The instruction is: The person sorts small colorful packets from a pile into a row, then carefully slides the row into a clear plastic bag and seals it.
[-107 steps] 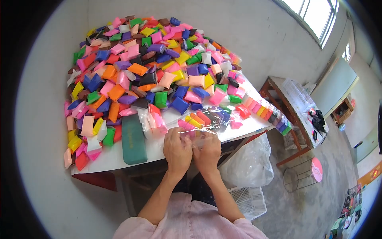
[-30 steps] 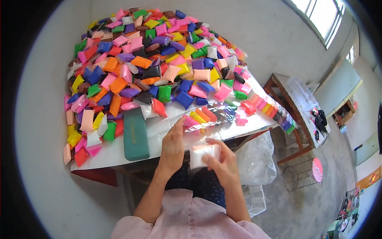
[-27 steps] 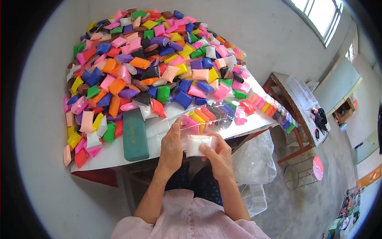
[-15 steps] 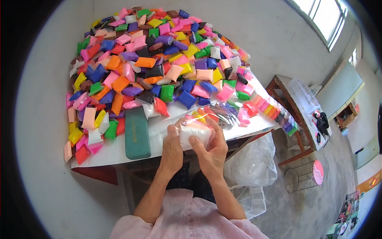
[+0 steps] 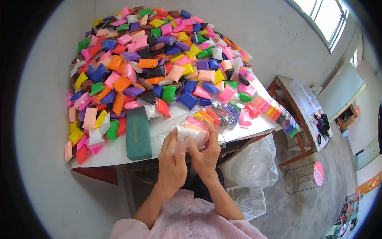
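My left hand (image 5: pixel 172 167) and my right hand (image 5: pixel 207 154) are closed around the near end of a clear plastic bag of colored packets (image 5: pixel 215 116). A white packet (image 5: pixel 187 134) faces me at that end, with pink and peach packets behind it. Yellow, orange, red and dark packets follow inside the bag, which stretches away to the right over the table (image 5: pixel 167 121). Both thumbs press near the white packet, and the left fingers are slightly blurred. Left of my hands lies a long green box (image 5: pixel 138 135).
A large heap of colored packets (image 5: pixel 131 71) covers the table's back and left. Another filled clear bag (image 5: pixel 274 113) lies at the right edge. Beyond stand a clear plastic sack (image 5: pixel 254 161), a white crate (image 5: pixel 248 201), a pink-topped stool (image 5: pixel 318 173) and a second table (image 5: pixel 282 89).
Both hands have come slightly down and toward my body, with the bag's near end still between them. The left fingers have shifted along the white packet's side.
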